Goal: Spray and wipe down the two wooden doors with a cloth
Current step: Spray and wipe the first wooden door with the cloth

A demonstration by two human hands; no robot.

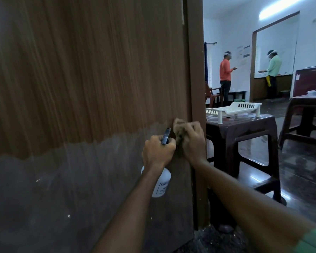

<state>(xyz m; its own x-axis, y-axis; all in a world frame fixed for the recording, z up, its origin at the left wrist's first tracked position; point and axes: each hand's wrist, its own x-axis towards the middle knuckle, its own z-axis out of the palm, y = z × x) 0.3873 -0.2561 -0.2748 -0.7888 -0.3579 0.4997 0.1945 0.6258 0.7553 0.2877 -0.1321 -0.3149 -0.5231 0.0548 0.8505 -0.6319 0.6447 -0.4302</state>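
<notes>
Door fills our left — stiff, streaky wood grain above, a dull grey worn band below. Near its right edge, our left hand grips the bottle by its neck — light, smooth plastic. Just right, our right hand clutches the cloth, soft and crumpled, against the door edge.

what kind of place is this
Probably a shared indoor workroom or hall, not clearly a home: a wooden door, brown plastic stools on a glossy dark floor, papers pinned to a white wall, and two people standing at the far side.
</notes>
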